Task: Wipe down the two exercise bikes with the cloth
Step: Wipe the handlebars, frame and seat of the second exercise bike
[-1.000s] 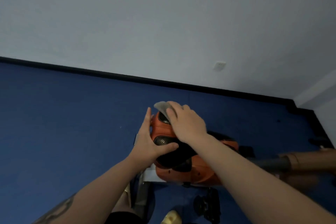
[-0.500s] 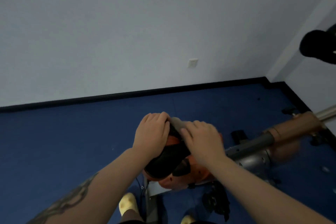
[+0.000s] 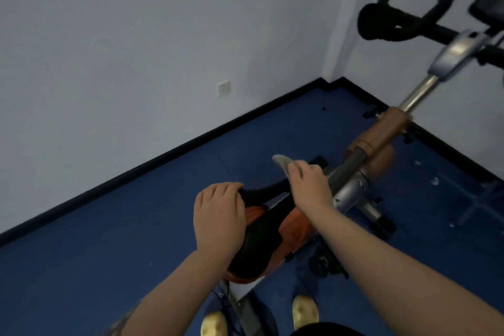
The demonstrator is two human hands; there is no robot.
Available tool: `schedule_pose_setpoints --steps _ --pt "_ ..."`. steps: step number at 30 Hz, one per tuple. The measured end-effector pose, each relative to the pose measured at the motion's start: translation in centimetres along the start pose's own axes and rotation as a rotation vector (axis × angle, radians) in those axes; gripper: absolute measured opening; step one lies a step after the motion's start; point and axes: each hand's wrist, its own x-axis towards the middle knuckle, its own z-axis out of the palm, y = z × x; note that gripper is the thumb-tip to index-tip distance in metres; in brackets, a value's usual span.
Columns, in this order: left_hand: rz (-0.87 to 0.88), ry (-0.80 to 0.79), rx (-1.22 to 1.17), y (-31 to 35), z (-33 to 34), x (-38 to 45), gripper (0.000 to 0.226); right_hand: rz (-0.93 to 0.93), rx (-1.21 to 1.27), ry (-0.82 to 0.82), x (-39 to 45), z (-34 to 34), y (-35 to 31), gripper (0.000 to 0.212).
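An exercise bike stands below me with a black and orange saddle point(image 3: 266, 229). My left hand point(image 3: 218, 215) grips the saddle's left side, fingers curled over its edge. My right hand point(image 3: 309, 185) holds a grey cloth point(image 3: 282, 162) against the saddle's nose; the cloth's tip sticks out past my fingers. Beyond the saddle the grey and brown frame post point(image 3: 381, 133) rises to the black handlebars point(image 3: 395, 22) at the upper right. A second bike is not visible.
Blue carpet point(image 3: 109, 254) covers the floor up to a black skirting and grey walls meeting in a corner point(image 3: 331, 82). A wall socket point(image 3: 223, 88) sits low on the left wall. My yellow shoes point(image 3: 305, 311) flank the bike's base rail.
The view has swung right, bringing the handlebars and corner into sight. My right hand with the cloth has slid forward to the saddle's nose; my left hand keeps its hold on the saddle.
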Motion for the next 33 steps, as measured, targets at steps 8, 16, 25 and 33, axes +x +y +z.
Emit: schedule_pose_setpoints --steps 8,16,25,33 --pt "0.152 -0.157 -0.053 -2.8 -1.0 3.9 0.020 0.369 0.193 0.112 -2.4 2.1 -3.5 0.064" --pt "0.102 -0.157 -0.343 -3.8 0.0 3.9 0.025 0.306 0.027 0.021 -11.6 5.8 -4.9 0.075" --pt "0.336 -0.286 -0.467 -6.3 0.0 5.0 0.025 0.247 -0.223 0.088 -14.6 7.5 -8.3 0.061" --pt "0.286 -0.225 -0.527 -6.3 0.9 4.9 0.026 0.369 -0.310 0.041 -11.5 6.0 -9.8 0.058"
